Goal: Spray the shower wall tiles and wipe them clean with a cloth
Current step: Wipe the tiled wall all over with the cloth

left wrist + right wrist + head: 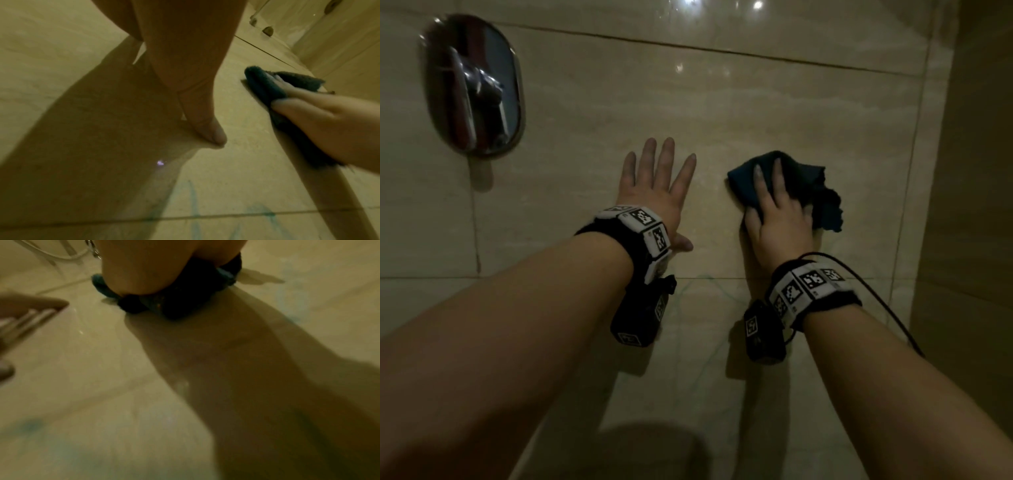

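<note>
The beige shower wall tiles [722,102] fill the head view. My left hand [657,192] lies flat on the wall, fingers straight and spread, holding nothing; its thumb [205,123] touches the tile. To its right my right hand [774,212] presses a dark blue cloth [811,192] against the same tile, two fingers on top and a fold of cloth over the others. In the left wrist view the cloth [263,86] wraps around those fingers. The right wrist view shows the bunched cloth [180,301] under my palm. Faint blue-green streaks [193,199] mark the tile below both hands. No spray bottle is in view.
A chrome shower valve plate with a lever [472,89] sits on the wall at the upper left. An adjoining wall [969,171] meets the tiled wall at a corner on the right. A pale hose [61,256] shows at the top left of the right wrist view.
</note>
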The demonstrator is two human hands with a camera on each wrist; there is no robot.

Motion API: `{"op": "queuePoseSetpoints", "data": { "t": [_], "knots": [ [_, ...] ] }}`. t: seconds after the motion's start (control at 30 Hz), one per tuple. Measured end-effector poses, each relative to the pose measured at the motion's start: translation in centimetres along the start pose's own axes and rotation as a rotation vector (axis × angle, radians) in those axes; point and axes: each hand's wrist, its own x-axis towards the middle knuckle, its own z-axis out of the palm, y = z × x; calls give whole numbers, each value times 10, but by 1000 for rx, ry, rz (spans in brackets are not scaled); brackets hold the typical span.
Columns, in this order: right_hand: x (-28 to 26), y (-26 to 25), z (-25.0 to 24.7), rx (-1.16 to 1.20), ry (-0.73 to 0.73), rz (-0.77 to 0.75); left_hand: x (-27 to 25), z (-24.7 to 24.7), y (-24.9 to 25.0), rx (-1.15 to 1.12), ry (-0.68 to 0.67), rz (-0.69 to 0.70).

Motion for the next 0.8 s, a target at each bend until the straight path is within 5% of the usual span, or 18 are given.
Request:
{"op": "queuePoseSetpoints", "data": {
  "t": [0.17, 0.4, 0.8],
  "knots": [
    [-45, 16, 20, 12, -67, 17, -4, -10, 2, 23, -15, 8],
    [-67, 25, 21, -54, -193, 54, 5, -21, 32, 79, 74, 197],
    [-1, 51, -4, 84, 46, 143, 18, -8, 47, 42, 34, 152]
  ]
}}
